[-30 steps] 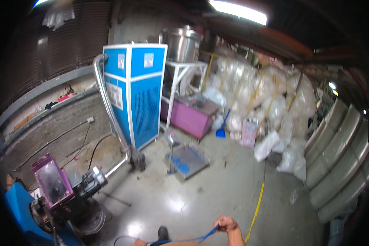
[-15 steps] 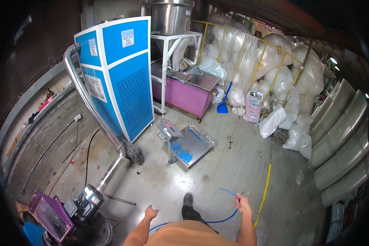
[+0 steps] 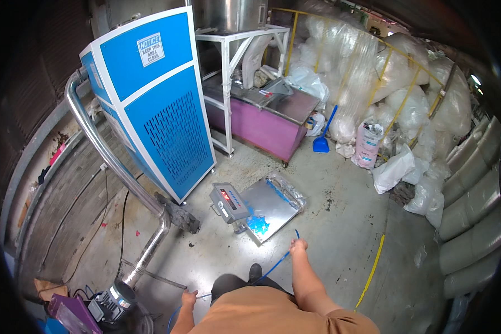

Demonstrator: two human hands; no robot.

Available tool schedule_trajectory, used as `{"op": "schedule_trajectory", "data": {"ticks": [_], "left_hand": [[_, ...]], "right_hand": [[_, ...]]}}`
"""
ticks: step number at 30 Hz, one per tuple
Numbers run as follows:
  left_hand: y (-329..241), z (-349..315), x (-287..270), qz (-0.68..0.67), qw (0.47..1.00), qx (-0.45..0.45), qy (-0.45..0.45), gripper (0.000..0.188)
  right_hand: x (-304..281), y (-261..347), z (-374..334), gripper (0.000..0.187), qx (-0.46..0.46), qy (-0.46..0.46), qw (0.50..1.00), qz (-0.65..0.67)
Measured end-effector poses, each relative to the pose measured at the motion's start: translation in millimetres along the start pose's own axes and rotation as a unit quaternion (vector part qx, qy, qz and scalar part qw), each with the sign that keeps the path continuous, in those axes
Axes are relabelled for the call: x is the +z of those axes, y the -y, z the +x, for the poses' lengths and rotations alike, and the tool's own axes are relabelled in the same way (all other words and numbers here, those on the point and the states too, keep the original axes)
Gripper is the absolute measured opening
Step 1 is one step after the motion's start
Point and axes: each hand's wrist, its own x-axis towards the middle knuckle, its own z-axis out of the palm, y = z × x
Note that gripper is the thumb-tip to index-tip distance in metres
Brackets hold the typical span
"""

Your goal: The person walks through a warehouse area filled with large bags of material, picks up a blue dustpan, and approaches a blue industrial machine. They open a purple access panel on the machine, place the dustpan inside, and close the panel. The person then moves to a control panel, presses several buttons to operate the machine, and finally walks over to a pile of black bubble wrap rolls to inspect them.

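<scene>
A thin blue hose runs across my front at waist height. My right hand is closed on it near one end, and a short tip sticks up past the fingers. My left hand is closed at the lower left, where the hose meets the fingers. Beyond it the hose bends down in a loop. Just ahead of my right hand, a platform scale with blue patches on its metal plate stands on the floor. Its grey display head faces me, lit with red digits.
A tall blue cabinet stands at left, with a silver duct running down to a motor. Behind are a purple-sided tank, a blue dustpan and piled plastic bags. Wrapped rolls line the right.
My right hand has moved forward and left with the hose end, closer to the scale. My left hand is lower and now meets the hose. I have moved nearer the scale and cabinet.
</scene>
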Motion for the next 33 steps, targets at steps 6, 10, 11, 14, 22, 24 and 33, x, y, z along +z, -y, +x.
{"op": "schedule_trajectory", "data": {"ticks": [6, 10, 11, 14, 22, 24, 33], "left_hand": [[10, 37, -1, 0.139, 0.985, -0.09, 0.039, 0.073], [-45, 54, 5, 0.125, 0.981, -0.123, 0.081, 0.075], [-60, 65, 5, 0.125, 0.984, -0.099, 0.075, 0.075], [-101, 100, 0, 0.071, 0.995, -0.065, 0.038, 0.077], [-210, 225, -48, -0.119, 0.993, -0.018, -0.019, 0.07], [-227, 243, -64, -0.131, 0.991, -0.027, -0.019, 0.069], [-234, 295, -95, -0.044, 0.998, -0.048, -0.002, 0.071]], "right_hand": [[134, -8, -26, 0.021, 0.022, 0.137, 0.987, -0.084], [196, -9, -7, 0.018, -0.003, 0.253, 0.938, -0.237], [214, -11, -2, 0.017, -0.005, 0.267, 0.925, -0.27], [272, -25, -11, 0.017, -0.018, 0.286, 0.886, -0.365], [421, -57, -9, 0.023, -0.222, 0.213, 0.72, -0.622], [443, -64, 3, 0.028, -0.3, 0.127, 0.673, -0.664], [497, -82, 60, 0.026, -0.413, 0.037, 0.628, -0.659]]}}
